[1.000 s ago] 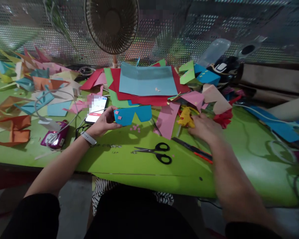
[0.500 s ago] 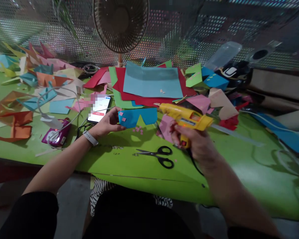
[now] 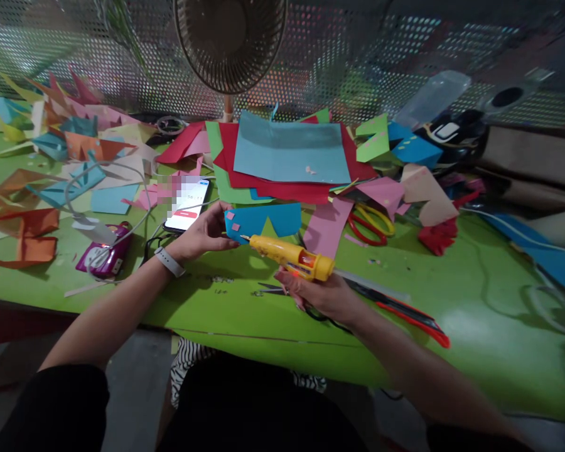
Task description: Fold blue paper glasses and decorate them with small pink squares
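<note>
Between thumb and fingers, my left hand (image 3: 206,231) pinches the left end of a blue paper piece (image 3: 282,220) with a V-shaped notch in its lower edge. Two small pink paper squares (image 3: 236,226) sit near its held end. Wrapped round the handle of a yellow glue gun (image 3: 287,254) is my right hand (image 3: 317,292). The gun's nozzle points left and lies at the lower edge of the blue paper; whether it touches I cannot tell. Black-handled scissors (image 3: 272,289) lie below, mostly hidden by my right hand.
A red cutter knife (image 3: 414,317) and red-and-yellow scissors (image 3: 370,227) lie to the right. Stacked coloured paper (image 3: 292,150) is ahead, beneath a fan (image 3: 230,44). A lit phone (image 3: 188,207), a purple device with cable (image 3: 106,251) and folded paper pieces (image 3: 98,147) are leftward.
My right hand has brought the glue gun left and down, its nozzle now by the blue paper. The red cutter knife and red-and-yellow scissors have come into view. My left hand stays nearly still.
</note>
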Available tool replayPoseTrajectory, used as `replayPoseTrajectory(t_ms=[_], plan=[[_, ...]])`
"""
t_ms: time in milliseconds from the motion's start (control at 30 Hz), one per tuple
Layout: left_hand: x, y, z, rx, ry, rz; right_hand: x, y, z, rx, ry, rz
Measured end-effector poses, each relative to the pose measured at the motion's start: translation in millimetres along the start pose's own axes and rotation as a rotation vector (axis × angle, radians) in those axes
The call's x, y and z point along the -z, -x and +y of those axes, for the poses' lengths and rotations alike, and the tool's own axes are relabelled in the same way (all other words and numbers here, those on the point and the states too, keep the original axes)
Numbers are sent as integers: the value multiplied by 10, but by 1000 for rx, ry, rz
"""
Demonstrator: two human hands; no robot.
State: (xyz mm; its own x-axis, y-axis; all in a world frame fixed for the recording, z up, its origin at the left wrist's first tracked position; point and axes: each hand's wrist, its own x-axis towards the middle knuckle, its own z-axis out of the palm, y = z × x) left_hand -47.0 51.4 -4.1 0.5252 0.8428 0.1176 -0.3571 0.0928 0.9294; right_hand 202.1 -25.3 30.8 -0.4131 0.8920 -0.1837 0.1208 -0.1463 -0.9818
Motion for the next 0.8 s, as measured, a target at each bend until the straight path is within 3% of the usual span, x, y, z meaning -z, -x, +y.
replayPoseTrajectory(t_ms=[800], plan=[[-10,3,10,1,-8,-11,14,0,4,15,148,-17]])
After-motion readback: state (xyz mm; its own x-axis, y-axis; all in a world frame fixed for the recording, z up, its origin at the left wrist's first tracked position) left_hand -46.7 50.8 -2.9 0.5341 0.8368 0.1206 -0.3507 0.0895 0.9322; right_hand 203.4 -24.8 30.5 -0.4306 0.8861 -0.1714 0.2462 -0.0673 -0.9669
